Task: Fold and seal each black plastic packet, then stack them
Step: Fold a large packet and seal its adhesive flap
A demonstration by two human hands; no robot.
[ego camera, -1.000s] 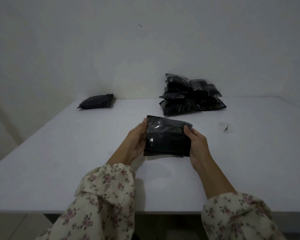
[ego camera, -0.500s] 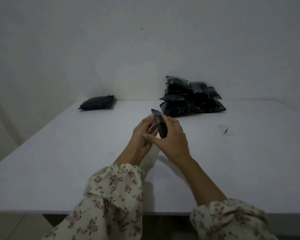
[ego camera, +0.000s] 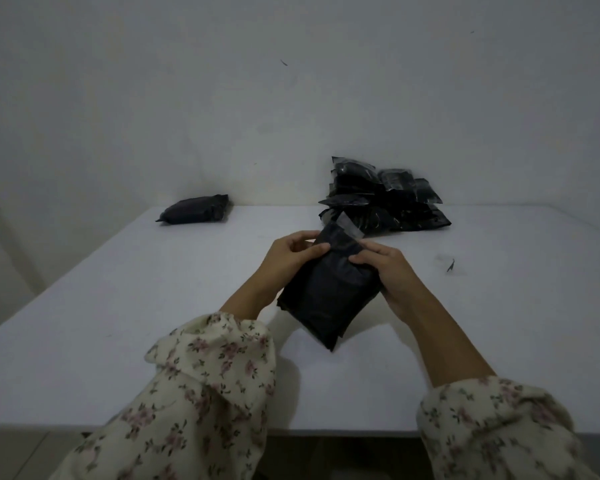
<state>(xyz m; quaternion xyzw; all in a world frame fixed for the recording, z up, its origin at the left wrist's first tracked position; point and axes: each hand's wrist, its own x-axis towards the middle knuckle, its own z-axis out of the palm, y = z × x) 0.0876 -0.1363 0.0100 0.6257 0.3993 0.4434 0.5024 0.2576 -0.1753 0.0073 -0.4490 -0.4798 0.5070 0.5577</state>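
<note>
Above the middle of the white table (ego camera: pixel 118 306) I hold a black plastic packet (ego camera: pixel 326 296), tilted, its matt side up and its flap end pointing away from me. My left hand (ego camera: pixel 288 258) grips the packet's upper left edge, thumb on top. My right hand (ego camera: pixel 385 271) grips the right side, with fingertips pressing near the flap. A pale strip shows on the flap's tip. A pile of several glossy black packets (ego camera: pixel 385 199) lies at the back of the table against the wall. One single black packet (ego camera: pixel 194 209) lies at the back left.
A small dark scrap (ego camera: pixel 450 265) lies on the table to the right of my hands. A plain wall rises right behind the table. The table's near edge runs under my flowered sleeves.
The packet was held flat and glossy side up, then turned edge-on, and now lies matt side up, lengthwise between my hands. Both hands shifted to its far end.
</note>
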